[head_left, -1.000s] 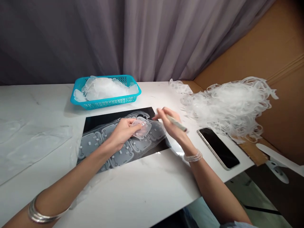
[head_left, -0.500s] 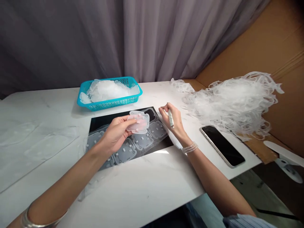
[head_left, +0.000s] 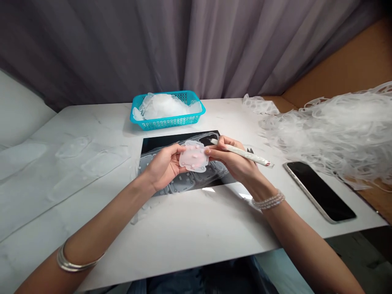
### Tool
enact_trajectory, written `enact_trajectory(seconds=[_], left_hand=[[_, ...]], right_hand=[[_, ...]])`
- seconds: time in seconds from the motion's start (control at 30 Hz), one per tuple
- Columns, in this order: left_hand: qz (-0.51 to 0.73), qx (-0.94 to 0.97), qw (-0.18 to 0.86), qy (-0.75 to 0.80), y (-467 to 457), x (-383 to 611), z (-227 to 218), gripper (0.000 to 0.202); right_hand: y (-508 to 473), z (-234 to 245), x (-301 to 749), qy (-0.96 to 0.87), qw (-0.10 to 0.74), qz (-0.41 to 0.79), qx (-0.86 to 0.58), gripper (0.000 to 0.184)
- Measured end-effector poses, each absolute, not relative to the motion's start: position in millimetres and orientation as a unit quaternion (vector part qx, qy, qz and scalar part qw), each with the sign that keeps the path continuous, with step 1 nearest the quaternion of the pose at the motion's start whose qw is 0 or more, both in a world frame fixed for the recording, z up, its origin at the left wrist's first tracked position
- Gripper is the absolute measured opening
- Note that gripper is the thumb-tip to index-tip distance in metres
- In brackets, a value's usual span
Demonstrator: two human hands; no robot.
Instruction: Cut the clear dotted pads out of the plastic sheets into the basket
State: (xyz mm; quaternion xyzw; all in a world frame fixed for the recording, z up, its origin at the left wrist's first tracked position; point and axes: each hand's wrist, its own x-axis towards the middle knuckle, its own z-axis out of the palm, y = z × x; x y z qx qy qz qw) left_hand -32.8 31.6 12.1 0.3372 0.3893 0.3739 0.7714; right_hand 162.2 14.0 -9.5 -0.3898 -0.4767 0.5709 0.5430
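Matt, frosted plastic piece (head_left: pixel 194 160)

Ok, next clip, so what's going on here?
A person sits at a white table, holding up a small translucent piece between both hands. The left hand grips its left edge; the fingers of the right hand touch its right edge while also holding a slim white tool. Below lies a clear moulded sheet on a black mat. Behind stands a blue basket heaped with whitish pieces.
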Motion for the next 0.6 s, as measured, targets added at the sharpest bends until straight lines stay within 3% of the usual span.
enact_trajectory(seconds=[0.6], left_hand=[[0.362,0.296,0.784,0.409,42.0,-44.6,12.8,0.055]], right_hand=[[16.5,-14.2,173.4,-0.434,0.573,0.556,-0.417,0.045]])
